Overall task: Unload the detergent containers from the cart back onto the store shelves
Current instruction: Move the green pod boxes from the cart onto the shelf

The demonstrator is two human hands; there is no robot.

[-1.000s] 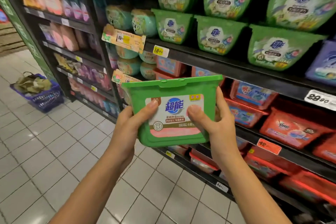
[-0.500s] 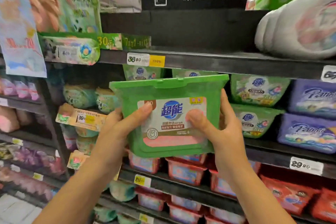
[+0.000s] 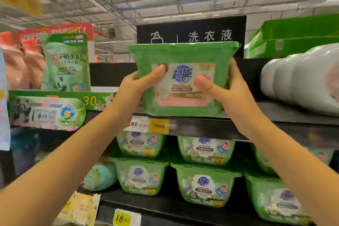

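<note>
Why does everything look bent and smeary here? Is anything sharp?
Head view: the wide-angle lens bows the shelf edge; motion blur smears the white bags at right and small print on the green container; its blue logo and the black aisle sign read clearly; lighting is even.

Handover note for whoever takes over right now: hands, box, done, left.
Left hand grips the green detergent box on its left side, thumb on the label.
Right hand grips its right side, thumb on the label too.
Box upright at the front edge of the top shelf, in the gap between the green pouch and white packs; resting or not, cannot tell.
Done: box at shelf height. Left: push it in, release, fetch more; cart out of view.
</note>
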